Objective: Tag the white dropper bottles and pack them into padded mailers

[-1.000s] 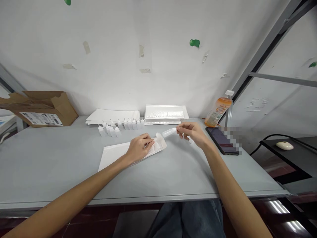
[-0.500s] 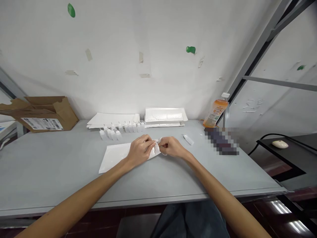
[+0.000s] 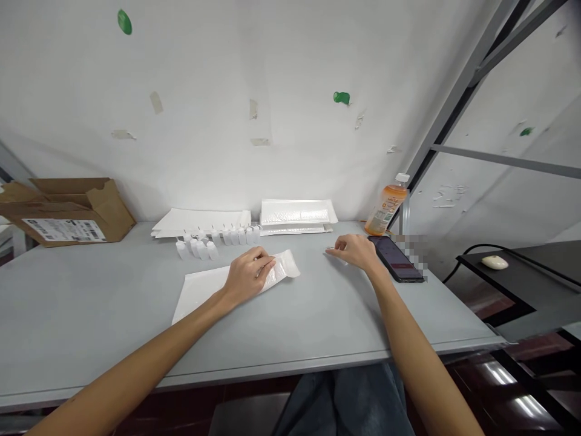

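Note:
My left hand (image 3: 249, 275) grips a white bubble mailer (image 3: 213, 289), its fingers pressing on the padded part near the folded end (image 3: 287, 264). My right hand (image 3: 356, 252) lies flat-fingered on the grey table top (image 3: 299, 321), to the right of the mailer. It sits over the spot where a small white tube lay, and only a sliver of white shows under its fingers. Beyond the mailer stands a group of several small white plastic bottles (image 3: 196, 247).
A black smartphone (image 3: 394, 258) lies just right of my right hand, and an orange drink bottle (image 3: 385, 206) stands behind it. Stacks of white mailers (image 3: 295, 213) and white sheets (image 3: 200, 222) sit at the wall. An open cardboard box (image 3: 68, 212) is at far left.
My right hand has moved off the mailer, rightward, and now covers the small white tube. My left hand stays on the mailer. The view has shifted slightly.

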### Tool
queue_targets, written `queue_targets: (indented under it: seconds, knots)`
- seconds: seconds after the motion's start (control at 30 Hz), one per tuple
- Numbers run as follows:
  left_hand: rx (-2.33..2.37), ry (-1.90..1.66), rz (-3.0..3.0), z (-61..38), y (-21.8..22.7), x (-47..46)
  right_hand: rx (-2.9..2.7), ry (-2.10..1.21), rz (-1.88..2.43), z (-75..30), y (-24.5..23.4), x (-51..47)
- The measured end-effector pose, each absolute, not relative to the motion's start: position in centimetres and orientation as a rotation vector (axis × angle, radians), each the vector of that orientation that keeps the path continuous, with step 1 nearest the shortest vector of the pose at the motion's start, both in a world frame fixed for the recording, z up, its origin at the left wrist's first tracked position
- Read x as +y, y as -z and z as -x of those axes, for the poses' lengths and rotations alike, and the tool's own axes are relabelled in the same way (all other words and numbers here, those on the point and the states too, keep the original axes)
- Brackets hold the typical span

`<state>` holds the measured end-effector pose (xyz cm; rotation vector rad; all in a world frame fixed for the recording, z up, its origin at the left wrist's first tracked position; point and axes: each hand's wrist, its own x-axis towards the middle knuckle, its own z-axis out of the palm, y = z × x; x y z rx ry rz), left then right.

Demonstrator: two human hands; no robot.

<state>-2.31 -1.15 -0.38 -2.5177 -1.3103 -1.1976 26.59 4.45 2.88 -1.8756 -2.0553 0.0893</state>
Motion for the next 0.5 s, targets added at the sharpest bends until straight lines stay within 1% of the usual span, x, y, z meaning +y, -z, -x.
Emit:
queue_targets:
  seconds: [0.13,0.23,0.3,0.43,0.5]
  knots:
    - [-1.297,1.202,2.519,2.5,0.6,-1.1,-2.092,-0.160,1.949,-27.4,-2.1,4.9]
    - [-1.297,1.188,2.527,2.6,0.8,-1.0,-2.033,-0.247,1.834,-27.2,-2.1,5.0]
    - [-1.298,1.187,2.532,2.7,0.9,-0.9,-1.910,-0.442,1.654,-26.8,-2.4,4.9]
    - [-1.294,1.195,2.541,2.6,0.9,-0.9,-1.599,-0.987,1.264,-25.3,-3.2,4.1]
    - [-1.303,1.192,2.547,2.6,0.9,-1.0,-1.536,-1.167,1.100,-24.0,-3.4,3.5]
